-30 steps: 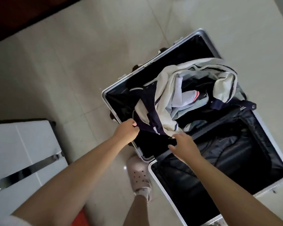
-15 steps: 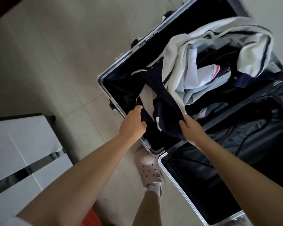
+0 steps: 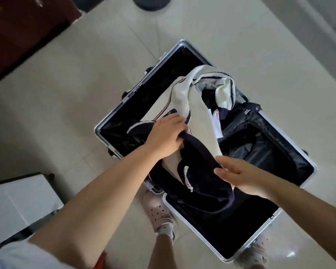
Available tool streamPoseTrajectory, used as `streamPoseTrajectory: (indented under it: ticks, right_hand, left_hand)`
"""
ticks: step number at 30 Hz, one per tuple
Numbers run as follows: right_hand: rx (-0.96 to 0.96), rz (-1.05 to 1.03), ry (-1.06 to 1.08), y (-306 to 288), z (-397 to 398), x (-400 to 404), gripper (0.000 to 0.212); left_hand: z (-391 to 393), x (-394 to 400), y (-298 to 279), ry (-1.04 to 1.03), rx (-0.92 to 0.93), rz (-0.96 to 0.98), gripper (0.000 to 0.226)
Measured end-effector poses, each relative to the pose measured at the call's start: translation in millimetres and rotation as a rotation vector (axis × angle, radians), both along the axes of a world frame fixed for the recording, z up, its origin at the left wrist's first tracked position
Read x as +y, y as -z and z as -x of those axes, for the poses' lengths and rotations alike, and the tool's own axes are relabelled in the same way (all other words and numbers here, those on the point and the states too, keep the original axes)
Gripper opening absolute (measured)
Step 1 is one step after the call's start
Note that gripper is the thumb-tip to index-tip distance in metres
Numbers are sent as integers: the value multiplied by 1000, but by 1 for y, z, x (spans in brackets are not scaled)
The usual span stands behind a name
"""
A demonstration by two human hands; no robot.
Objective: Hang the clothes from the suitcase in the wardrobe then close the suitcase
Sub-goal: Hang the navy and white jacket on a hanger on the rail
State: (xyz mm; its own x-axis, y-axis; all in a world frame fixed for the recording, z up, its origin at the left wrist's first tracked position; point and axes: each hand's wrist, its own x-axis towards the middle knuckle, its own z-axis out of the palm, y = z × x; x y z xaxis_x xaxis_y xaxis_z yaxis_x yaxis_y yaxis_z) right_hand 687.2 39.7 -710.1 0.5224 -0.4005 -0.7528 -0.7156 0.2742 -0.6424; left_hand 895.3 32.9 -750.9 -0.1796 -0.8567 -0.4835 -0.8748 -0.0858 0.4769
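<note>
Suitcase (image 3: 306, 162) lies open on the tiled floor (image 3: 70, 90), silver-framed, both halves lined in black; cream and navy garment (image 3: 200, 156) is lifted above the hinge, its far end trailing into the far half; left hand (image 3: 163, 136) grips its navy collar; right hand (image 3: 239, 174) pinches the dark hem; pink clog (image 3: 159, 214) stands beside the frame.

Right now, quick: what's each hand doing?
Left hand: grips the navy and cream garment.
Right hand: holds the garment's navy part, fingers nearly straight.
</note>
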Motion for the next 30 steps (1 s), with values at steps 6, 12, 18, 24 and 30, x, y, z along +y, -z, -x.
streamPoseTrajectory:
  ticks: [6, 12, 18, 24, 30]
  right_hand:
    - [161, 130, 279, -16, 34, 22, 27]
    - [67, 197, 220, -70, 6, 19, 29]
    - [124, 436, -238, -172, -22, -22, 39]
    - [275, 895, -325, -279, -17, -50, 24]
    - [170, 1216, -161, -428, 4, -64, 24]
  left_hand:
    - [19, 1, -47, 269, -167, -186, 27]
    - [5, 13, -127, 348, -411, -142, 33]
    - [-18, -5, -234, 187, -308, -333, 37]
    - [-9, -12, -368, 294, -524, -32, 21]
    - [12, -7, -512, 124, -737, 366, 26]
